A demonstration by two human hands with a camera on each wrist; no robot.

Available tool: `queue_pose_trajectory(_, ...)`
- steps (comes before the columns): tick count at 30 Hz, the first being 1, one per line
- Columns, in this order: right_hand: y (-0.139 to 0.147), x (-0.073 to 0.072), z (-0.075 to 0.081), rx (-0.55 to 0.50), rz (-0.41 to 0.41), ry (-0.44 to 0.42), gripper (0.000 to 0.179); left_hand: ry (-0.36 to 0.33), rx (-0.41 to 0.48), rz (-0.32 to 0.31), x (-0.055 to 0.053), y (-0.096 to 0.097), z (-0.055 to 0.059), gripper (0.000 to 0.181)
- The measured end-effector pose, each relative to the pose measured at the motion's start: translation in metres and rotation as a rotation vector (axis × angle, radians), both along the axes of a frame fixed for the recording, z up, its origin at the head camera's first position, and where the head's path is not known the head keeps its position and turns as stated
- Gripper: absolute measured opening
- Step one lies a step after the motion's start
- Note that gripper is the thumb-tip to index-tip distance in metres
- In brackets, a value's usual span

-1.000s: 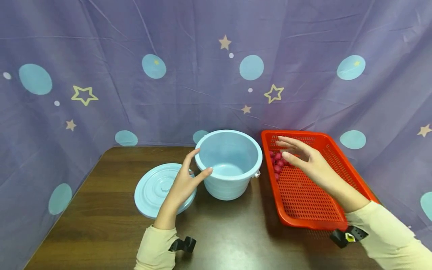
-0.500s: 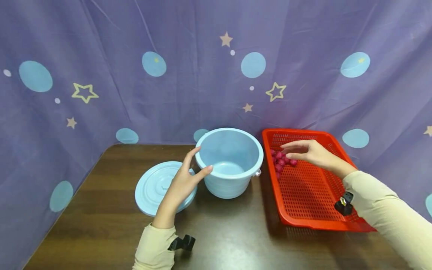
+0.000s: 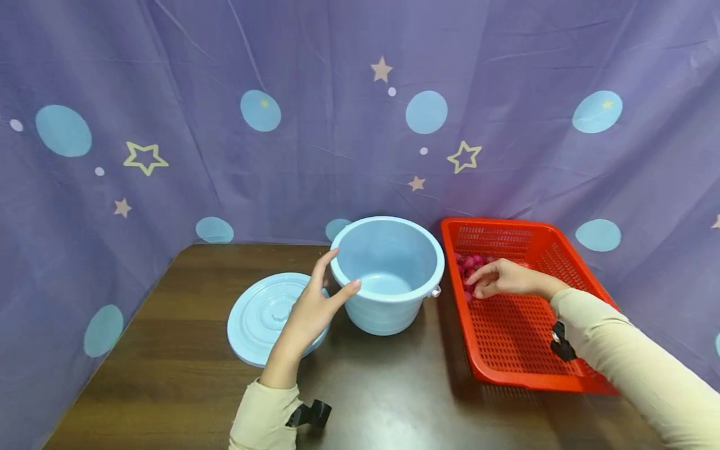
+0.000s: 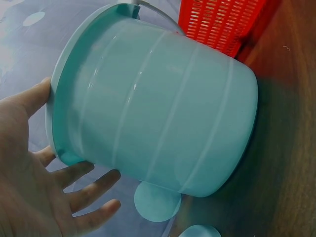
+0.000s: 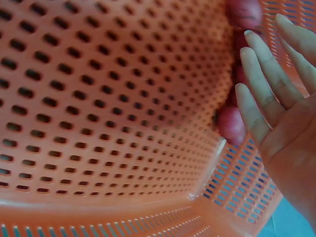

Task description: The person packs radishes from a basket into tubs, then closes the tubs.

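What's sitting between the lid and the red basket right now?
In the head view, the blue bucket stands between the lid and the red basket. The left hand is also there, over the lid's edge and at the bucket's rim.

Before me, a purple curtain (image 3: 315, 37) printed with stars (image 3: 381, 69) and ovals (image 3: 426, 112) backs the far edge of the brown wood-grain worktop (image 3: 169, 350), which reflects light.

Pale-blue bucket (image 3: 382, 314) standing on the worktop (image 3: 163, 356) between a round lid (image 3: 255, 325) and a red basket (image 3: 520, 350). Left hand (image 3: 316, 306) at the bucket's rim; right hand (image 3: 504, 278) beside the basket's pink items (image 3: 469, 261).
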State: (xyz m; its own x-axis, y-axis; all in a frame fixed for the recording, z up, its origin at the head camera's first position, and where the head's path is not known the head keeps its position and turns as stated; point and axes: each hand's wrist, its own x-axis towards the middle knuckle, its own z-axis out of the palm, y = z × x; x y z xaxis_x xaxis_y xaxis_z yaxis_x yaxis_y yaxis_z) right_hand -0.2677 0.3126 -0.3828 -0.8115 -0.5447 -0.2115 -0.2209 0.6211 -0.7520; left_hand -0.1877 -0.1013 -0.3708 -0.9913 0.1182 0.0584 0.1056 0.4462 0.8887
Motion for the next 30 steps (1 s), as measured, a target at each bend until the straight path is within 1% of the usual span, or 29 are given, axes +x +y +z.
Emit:
queue_pose_trajectory(2,0.001,0.002,-0.007,-0.009,0.023,-0.028,0.033,0.0,0.002,0.004,0.002,0.002,-0.002,0.079)
queue_pose_trajectory(5,0.001,0.006,-0.012,-0.01,0.025,-0.025,0.034,-0.001,0.005,0.001,0.002,0.005,-0.005,0.079)
queue_pose_trajectory(9,-0.004,0.005,-0.02,0.011,0.017,0.038,0.034,0.001,-0.002,-0.005,0.001,0.004,-0.007,0.079)
queue_pose_trajectory(12,-0.008,0.004,-0.027,0.029,0.029,0.079,0.031,-0.002,-0.014,-0.006,0.002,0.002,-0.007,0.08)
queue_pose_trajectory(16,-0.011,0.004,-0.031,0.029,0.049,0.095,0.026,-0.01,-0.024,-0.003,0.004,0.001,-0.007,0.08)
queue_pose_trajectory(24,-0.011,0.007,-0.023,0.025,0.05,0.126,0.025,-0.015,-0.022,0.007,0.003,-0.001,-0.003,0.081)
queue_pose_trajectory(27,-0.011,0.009,-0.013,0.028,0.038,0.122,0.027,-0.011,-0.018,0.0,0.002,-0.002,-0.001,0.082)
queue_pose_trajectory(30,-0.01,0.011,0.001,0.042,0.013,0.124,0.03,-0.005,-0.019,-0.009,0.0,-0.003,0.002,0.081)
